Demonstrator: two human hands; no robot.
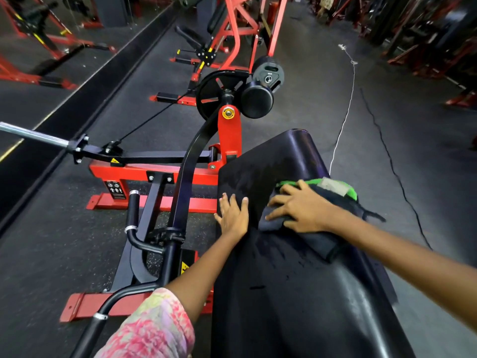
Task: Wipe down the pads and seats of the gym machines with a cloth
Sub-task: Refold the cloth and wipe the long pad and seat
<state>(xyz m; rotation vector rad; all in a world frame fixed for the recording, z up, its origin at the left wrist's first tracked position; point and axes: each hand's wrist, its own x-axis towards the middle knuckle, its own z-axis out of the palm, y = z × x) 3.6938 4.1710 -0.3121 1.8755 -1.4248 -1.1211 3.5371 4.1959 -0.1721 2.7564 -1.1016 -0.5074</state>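
My right hand (300,206) lies flat on a dark cloth (307,228) with green trim, fingers spread, pressing it onto the black pad (281,293) rather than gripping it. The cloth sits on the pad's right half, about midway along, one end hanging over the right edge. My left hand (232,214) is empty, palm down with fingers loose, resting on the pad's left edge just beside the cloth. Wet streaks and droplets show on the pad. A red frame (152,174) stands to the left, a black roller (256,99) beyond.
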